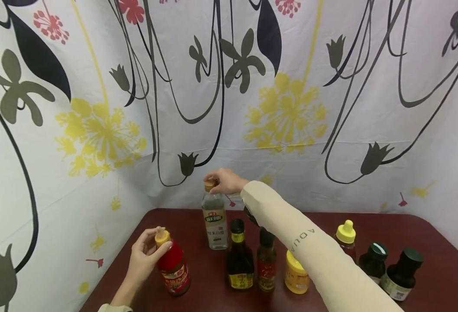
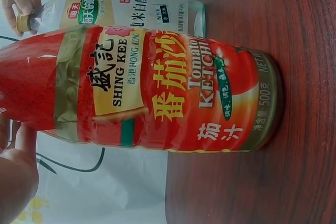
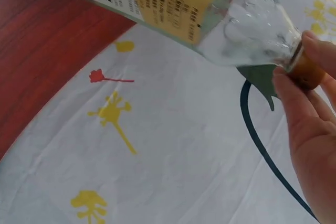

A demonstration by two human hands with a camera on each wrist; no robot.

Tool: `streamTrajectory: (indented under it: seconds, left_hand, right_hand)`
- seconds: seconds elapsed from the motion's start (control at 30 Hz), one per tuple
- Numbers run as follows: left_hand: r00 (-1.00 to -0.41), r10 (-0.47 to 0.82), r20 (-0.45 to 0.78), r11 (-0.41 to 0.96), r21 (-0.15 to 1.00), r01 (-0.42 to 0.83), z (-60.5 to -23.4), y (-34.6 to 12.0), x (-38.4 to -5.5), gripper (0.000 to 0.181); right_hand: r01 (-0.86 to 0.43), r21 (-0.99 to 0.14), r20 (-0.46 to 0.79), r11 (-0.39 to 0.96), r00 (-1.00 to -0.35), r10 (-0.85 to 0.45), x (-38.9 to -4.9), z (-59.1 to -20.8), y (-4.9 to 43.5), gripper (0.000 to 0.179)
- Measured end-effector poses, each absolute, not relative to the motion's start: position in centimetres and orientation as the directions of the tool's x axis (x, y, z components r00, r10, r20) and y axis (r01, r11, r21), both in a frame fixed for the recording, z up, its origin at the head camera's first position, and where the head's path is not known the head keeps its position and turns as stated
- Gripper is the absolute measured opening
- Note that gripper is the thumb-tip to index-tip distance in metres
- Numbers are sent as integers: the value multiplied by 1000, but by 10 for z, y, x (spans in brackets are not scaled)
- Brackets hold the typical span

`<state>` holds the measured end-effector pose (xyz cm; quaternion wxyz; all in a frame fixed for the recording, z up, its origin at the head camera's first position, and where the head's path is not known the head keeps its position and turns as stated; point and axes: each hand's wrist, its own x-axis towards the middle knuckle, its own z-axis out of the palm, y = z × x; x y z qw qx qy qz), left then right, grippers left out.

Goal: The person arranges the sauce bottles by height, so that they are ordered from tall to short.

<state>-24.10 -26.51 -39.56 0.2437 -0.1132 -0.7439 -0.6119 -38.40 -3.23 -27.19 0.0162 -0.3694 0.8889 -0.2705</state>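
My left hand (image 1: 142, 255) grips a red tomato ketchup bottle (image 1: 175, 274) near its yellow cap (image 1: 162, 236), at the table's left side. The bottle's printed label fills much of the left wrist view, while only part of the hand (image 2: 18, 169) shows there. Farther back, my right hand (image 1: 229, 181) pinches the orange-brown cap (image 3: 306, 72) of a clear glass white vinegar bottle (image 1: 215, 223) between thumb and fingers. This bottle is upright, behind and to the right of the ketchup. Behind the ketchup in the left wrist view, the vinegar bottle (image 2: 118, 11) is partly hidden.
Right of the ketchup stand a dark sauce bottle (image 1: 239, 264), a slim black-capped bottle (image 1: 267, 266) and a yellow-lidded jar (image 1: 297, 277). A yellow-capped bottle (image 1: 346, 236) and two dark bottles (image 1: 373, 261) (image 1: 401, 277) are beyond my right sleeve. Flowered cloth (image 1: 283, 173) borders the dark red table (image 1: 205, 286).
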Motion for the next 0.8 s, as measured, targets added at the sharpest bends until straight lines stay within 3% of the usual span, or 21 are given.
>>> streamTrajectory:
  seconds: [0.33, 0.8]
  left_hand:
    - [-861, -166, 482, 221, 869, 443, -398, -265, -239, 31]
    - [-859, -148, 490, 205, 865, 458, -398, -263, -242, 31]
  right_hand:
    - [-598, -521, 39, 609, -729, -683, -372, -259, -28, 51]
    - [-651, -527, 156, 547, -706, -690, -359, -236, 7, 41]
